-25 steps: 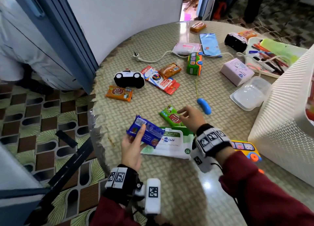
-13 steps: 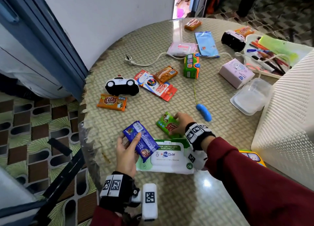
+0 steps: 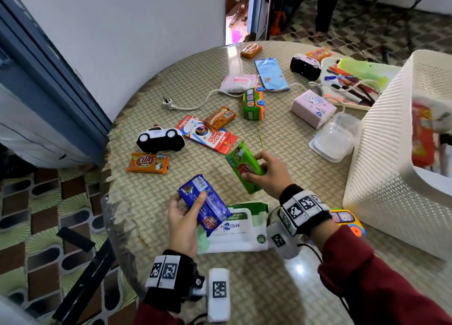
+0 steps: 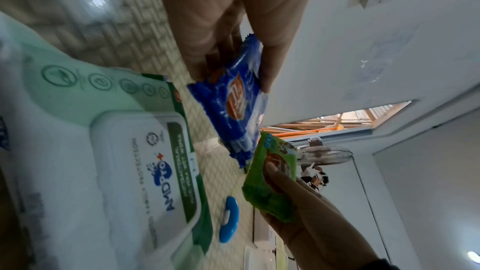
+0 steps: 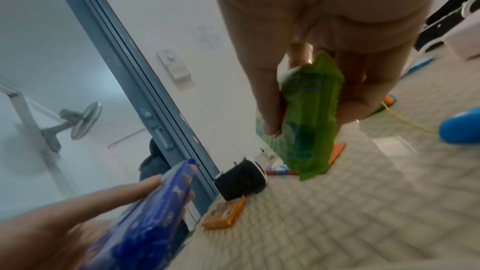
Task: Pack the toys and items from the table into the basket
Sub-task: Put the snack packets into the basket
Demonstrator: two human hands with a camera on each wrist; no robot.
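My left hand (image 3: 183, 217) grips a blue snack packet (image 3: 204, 203) above the near table edge; the same blue packet (image 4: 233, 108) shows in the left wrist view and again (image 5: 145, 219) in the right wrist view. My right hand (image 3: 265, 173) holds a green snack packet (image 3: 242, 166) lifted off the table, thumb and fingers pinching its sides; the green packet (image 5: 309, 118) hangs below the fingers, and also shows (image 4: 272, 180). The white woven basket (image 3: 381, 168) stands at the right, with red items inside.
A wet-wipes pack (image 3: 234, 229) lies under my hands. Scattered on the round table are a police car (image 3: 160, 139), an orange packet (image 3: 148, 163), a colour-pencil box (image 3: 210, 136), a green bus (image 3: 254, 102), a pink box (image 3: 313, 107), a clear tub (image 3: 335, 136) and a pen tray (image 3: 352, 80).
My right hand has closed on the green packet and lifted it off the table. The left hand keeps holding the blue packet in about the same place.
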